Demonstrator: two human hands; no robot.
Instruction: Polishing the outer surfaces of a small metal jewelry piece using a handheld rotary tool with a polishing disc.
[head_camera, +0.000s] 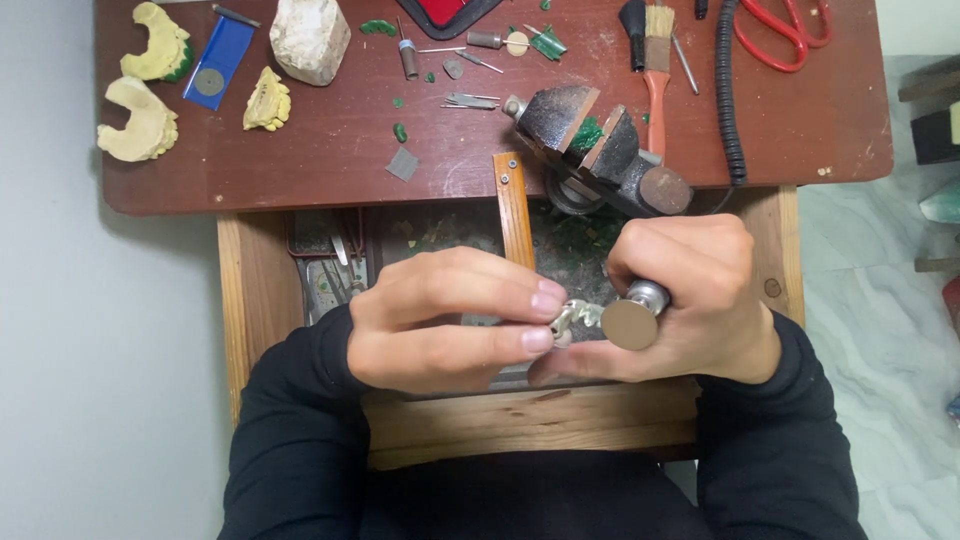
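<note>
Head view, looking straight down. Pinching a small silvery metal piece (572, 316) between thumb and fingertips of the left hand (440, 320), closed tightly around it, at about six o'clock from the wooden bench pin (513, 210) and over the open drawer (440, 235). Gripping a rotary handpiece (650, 296) in the right hand (700, 300), fingers wrapped fully round its shaft, with a tan sanding disc (629, 325) facing up and sitting just beside the piece at its three o'clock (contact itself too small to make out).

Doing this well, by judgement: bracing both wrists against the drawer's front rail (530, 420), keeping the thumbs touching for steadiness, presenting the disc's edge lightly and at a shallow angle, keeping fingertips clear of the rim, working over the drawer for catching dust.

Lying at twelve o'clock from the hands, a small dark vise (590, 140) holding something green. Resting at one o'clock, an orange-handled brush (656, 80) and red scissors (785, 35). Sitting at ten and eleven o'clock on the brown tabletop (300, 160), pale yellow plaster casts (140, 120), a blue card (220, 60) and a whitish block (310, 38).
</note>
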